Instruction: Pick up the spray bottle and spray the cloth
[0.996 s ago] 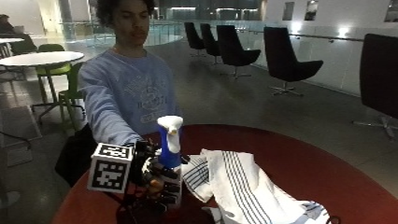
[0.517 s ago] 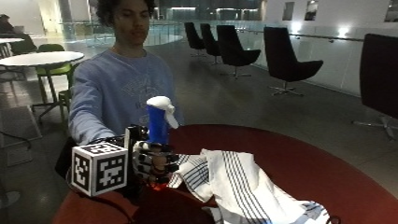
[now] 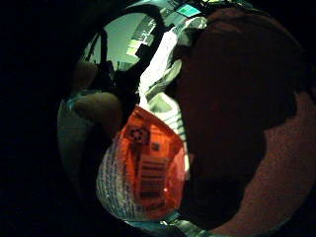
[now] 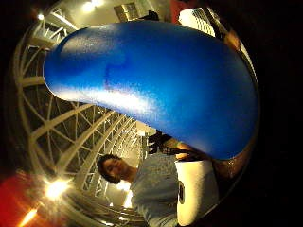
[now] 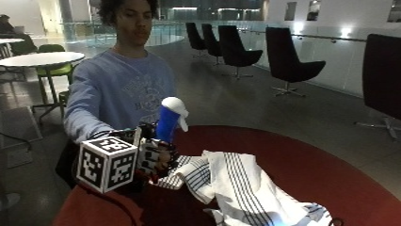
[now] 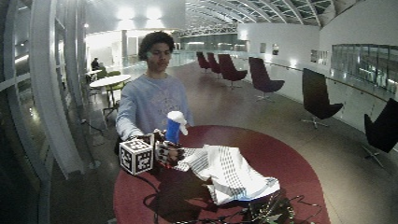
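In the outside view my gloved right hand grips the lower body of a blue spray bottle with a white trigger head. It holds the bottle upright above the near left side of the round red table. The nozzle faces the white cloth with dark stripes, which lies crumpled on the table just beside the hand. The wide outside view shows the same bottle, hand and cloth. The blue bottle fills the thumb side palm view. Its orange label shows in the little finger side palm view, with the cloth beyond.
Cables lie at the table's near edge. Black chairs stand along the far railing and a white round table stands behind the person. The far right part of the red table is bare.
My hand has raised the bottle higher off the table. The cloth has not moved.
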A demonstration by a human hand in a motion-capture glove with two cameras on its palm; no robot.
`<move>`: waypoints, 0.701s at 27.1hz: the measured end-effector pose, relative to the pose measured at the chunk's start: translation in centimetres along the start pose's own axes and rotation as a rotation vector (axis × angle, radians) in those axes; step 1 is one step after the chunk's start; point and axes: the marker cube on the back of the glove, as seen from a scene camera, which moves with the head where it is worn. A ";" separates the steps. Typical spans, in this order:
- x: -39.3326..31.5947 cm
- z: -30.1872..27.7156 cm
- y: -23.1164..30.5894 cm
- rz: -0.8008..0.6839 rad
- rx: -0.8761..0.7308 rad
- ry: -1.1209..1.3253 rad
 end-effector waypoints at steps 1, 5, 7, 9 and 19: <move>-0.3 0.3 0.0 0.015 -0.018 0.007; -1.6 1.2 -0.3 0.071 -0.084 0.027; -2.3 1.7 -0.6 0.098 -0.103 0.018; -2.8 2.4 -1.0 0.132 -0.119 -0.006; -2.4 5.1 -1.8 0.344 -0.189 -0.003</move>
